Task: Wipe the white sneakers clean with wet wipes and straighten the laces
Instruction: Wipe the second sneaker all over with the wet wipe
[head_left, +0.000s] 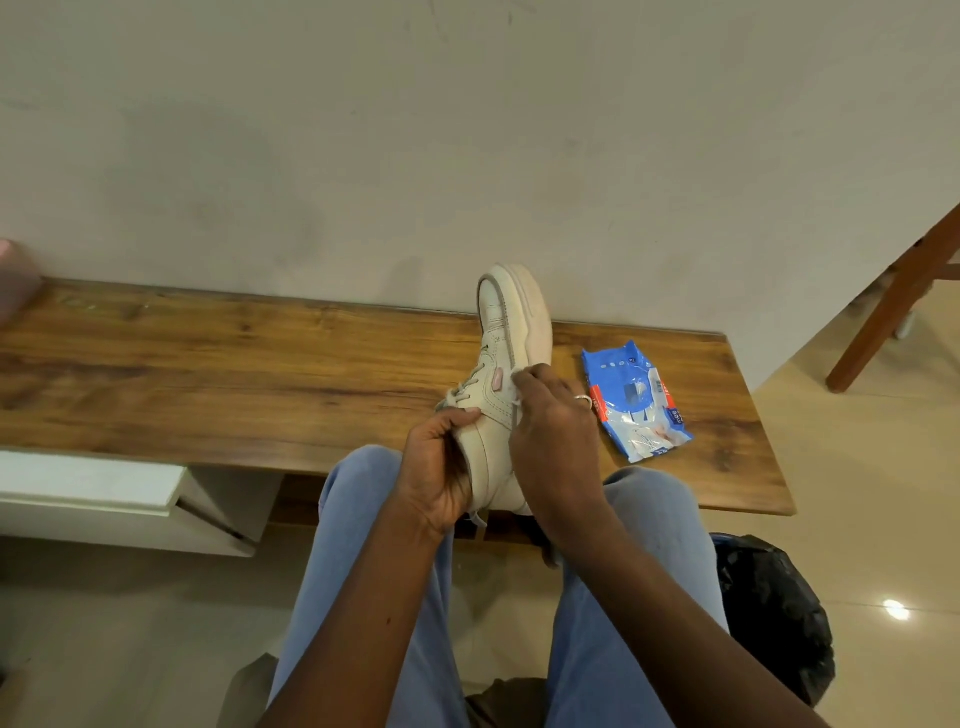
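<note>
A white sneaker (506, 332) is held tilted on its side above the wooden bench (218, 374), toe pointing away toward the wall. My left hand (439, 467) grips its heel and collar from the left. My right hand (556, 421), with a ring on one finger, presses on the sneaker's right side; a bit of white shows under its fingertips, and I cannot tell whether that is a wipe or a lace. The laces (465, 387) run loosely along the left of the upper. A blue wet wipes pack (634, 400) lies flat on the bench just right of my right hand.
The bench stands against a plain wall. A white drawer unit (104, 493) sits under its left part. A black bag (774, 608) rests on the tiled floor at the right. Wooden furniture legs (893, 306) stand at far right. My knees in blue trousers (623, 597) are below the hands.
</note>
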